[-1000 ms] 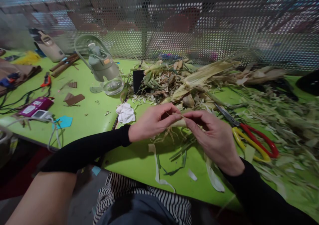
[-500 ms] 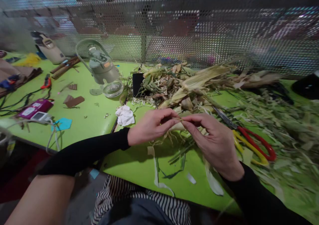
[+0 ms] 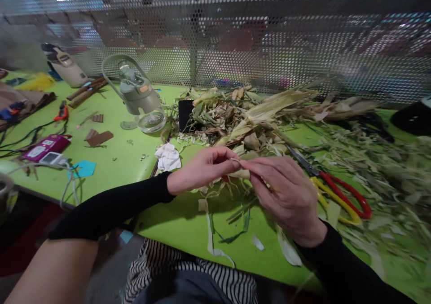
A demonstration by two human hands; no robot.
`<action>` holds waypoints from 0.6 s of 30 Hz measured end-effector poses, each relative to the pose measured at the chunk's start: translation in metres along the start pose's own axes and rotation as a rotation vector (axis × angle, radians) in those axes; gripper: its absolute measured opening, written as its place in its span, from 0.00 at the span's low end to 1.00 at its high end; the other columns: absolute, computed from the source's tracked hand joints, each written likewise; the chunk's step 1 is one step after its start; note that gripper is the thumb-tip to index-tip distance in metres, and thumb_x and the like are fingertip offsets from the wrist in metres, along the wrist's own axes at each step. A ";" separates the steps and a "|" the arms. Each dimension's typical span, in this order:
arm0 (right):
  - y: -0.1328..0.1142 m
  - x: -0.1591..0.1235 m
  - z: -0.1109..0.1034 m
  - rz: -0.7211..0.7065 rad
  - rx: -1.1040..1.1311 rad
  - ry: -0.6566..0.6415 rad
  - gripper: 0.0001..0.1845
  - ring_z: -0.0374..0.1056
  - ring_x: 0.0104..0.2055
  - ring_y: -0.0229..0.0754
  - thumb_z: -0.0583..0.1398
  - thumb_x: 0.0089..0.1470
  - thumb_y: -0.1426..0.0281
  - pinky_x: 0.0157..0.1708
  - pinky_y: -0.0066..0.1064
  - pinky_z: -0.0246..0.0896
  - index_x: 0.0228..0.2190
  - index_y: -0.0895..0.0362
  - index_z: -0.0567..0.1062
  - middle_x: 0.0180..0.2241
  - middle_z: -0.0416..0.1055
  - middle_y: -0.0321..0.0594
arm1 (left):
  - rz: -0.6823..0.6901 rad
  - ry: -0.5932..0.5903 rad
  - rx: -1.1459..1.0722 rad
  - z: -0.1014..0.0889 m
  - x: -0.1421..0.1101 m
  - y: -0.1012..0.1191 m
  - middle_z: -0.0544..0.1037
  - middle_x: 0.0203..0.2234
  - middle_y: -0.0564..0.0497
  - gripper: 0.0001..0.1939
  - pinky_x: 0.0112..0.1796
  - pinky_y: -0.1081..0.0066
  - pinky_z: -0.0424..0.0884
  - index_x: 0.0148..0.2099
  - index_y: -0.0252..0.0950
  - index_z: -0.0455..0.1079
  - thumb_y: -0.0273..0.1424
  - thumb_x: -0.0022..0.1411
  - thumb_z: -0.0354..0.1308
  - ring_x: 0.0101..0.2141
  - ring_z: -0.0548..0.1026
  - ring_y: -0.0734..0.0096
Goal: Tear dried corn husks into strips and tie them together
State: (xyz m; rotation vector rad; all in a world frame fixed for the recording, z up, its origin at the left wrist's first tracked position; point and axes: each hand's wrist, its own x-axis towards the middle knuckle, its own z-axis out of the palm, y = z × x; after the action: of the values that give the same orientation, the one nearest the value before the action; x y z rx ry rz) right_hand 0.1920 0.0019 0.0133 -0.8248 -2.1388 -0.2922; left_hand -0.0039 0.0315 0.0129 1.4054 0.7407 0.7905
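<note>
My left hand (image 3: 205, 167) is closed in a pinch on a thin strip of corn husk (image 3: 235, 160), most of it hidden by the fingers. My right hand (image 3: 286, 191) pinches the same strip, its fingertips meeting those of the left. Pale husk pieces and curled strips hang or lie just below and behind the fingers. Scissors (image 3: 336, 194) with red and yellow handles rest to the right of my right hand. On the green table (image 3: 175, 225) in front of me lie a long pale husk strip (image 3: 211, 232) and some green leaf scraps (image 3: 235, 236).
A heap of dried corn husks (image 3: 256, 111) lies along the perforated metal screen (image 3: 215, 39). Left of it stand a clear water bottle (image 3: 141, 97), a black phone-like slab (image 3: 185, 115) and crumpled tissue (image 3: 167, 157). Shredded husk covers the right side. A purple box (image 3: 47, 147) with cables lies at left.
My right hand has shifted slightly left and turned, bringing its fingertips up against the left ones. Less of the strip shows between them now.
</note>
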 end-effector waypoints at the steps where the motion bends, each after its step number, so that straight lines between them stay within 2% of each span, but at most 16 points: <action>1: 0.000 0.000 -0.001 -0.039 -0.019 -0.010 0.15 0.75 0.38 0.45 0.62 0.56 0.82 0.40 0.37 0.71 0.44 0.56 0.77 0.37 0.80 0.45 | -0.039 -0.010 -0.044 0.000 -0.001 0.002 0.71 0.29 0.54 0.10 0.33 0.74 0.67 0.41 0.31 0.70 0.34 0.65 0.60 0.29 0.70 0.79; 3: 0.001 0.000 -0.002 -0.065 -0.020 -0.021 0.15 0.75 0.38 0.45 0.61 0.57 0.83 0.41 0.37 0.72 0.44 0.57 0.77 0.37 0.80 0.46 | -0.088 -0.026 -0.086 -0.001 -0.002 0.006 0.73 0.29 0.54 0.12 0.33 0.75 0.66 0.41 0.30 0.71 0.35 0.62 0.63 0.29 0.69 0.80; 5: 0.002 0.000 -0.002 0.000 0.040 -0.018 0.14 0.75 0.39 0.45 0.61 0.58 0.82 0.41 0.36 0.72 0.43 0.56 0.78 0.38 0.80 0.45 | -0.097 -0.028 -0.082 -0.002 -0.002 0.008 0.73 0.29 0.54 0.14 0.33 0.75 0.65 0.41 0.30 0.71 0.35 0.60 0.65 0.28 0.68 0.81; 9: 0.004 -0.002 0.002 0.297 0.323 -0.028 0.08 0.76 0.40 0.41 0.63 0.59 0.76 0.40 0.34 0.73 0.39 0.52 0.80 0.38 0.80 0.39 | -0.029 -0.009 -0.025 -0.002 0.000 0.005 0.74 0.29 0.53 0.11 0.32 0.75 0.65 0.40 0.30 0.71 0.35 0.63 0.62 0.28 0.69 0.80; 13: 0.006 -0.004 0.005 0.587 0.535 -0.073 0.05 0.75 0.32 0.40 0.66 0.58 0.66 0.30 0.31 0.72 0.38 0.52 0.80 0.34 0.80 0.36 | 0.066 0.021 0.096 -0.001 0.001 0.000 0.74 0.30 0.52 0.11 0.31 0.74 0.63 0.41 0.30 0.72 0.35 0.63 0.61 0.28 0.67 0.79; 15: 0.005 -0.004 0.004 0.614 0.523 -0.077 0.05 0.75 0.31 0.39 0.66 0.58 0.65 0.30 0.30 0.71 0.37 0.52 0.80 0.32 0.80 0.35 | 0.094 0.039 0.155 -0.001 0.000 -0.001 0.74 0.30 0.52 0.12 0.31 0.74 0.63 0.41 0.31 0.72 0.37 0.64 0.61 0.28 0.67 0.78; 18: 0.002 -0.002 0.001 0.521 0.400 -0.073 0.02 0.75 0.32 0.39 0.65 0.59 0.69 0.33 0.31 0.72 0.36 0.52 0.80 0.33 0.80 0.35 | 0.112 0.060 0.229 0.000 -0.001 0.000 0.73 0.29 0.53 0.11 0.31 0.74 0.61 0.41 0.31 0.72 0.36 0.65 0.60 0.28 0.66 0.78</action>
State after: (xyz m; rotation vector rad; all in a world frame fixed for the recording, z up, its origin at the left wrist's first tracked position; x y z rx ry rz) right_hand 0.1936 0.0030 0.0104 -1.1161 -1.8699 0.4256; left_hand -0.0049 0.0304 0.0130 1.6460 0.8237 0.8587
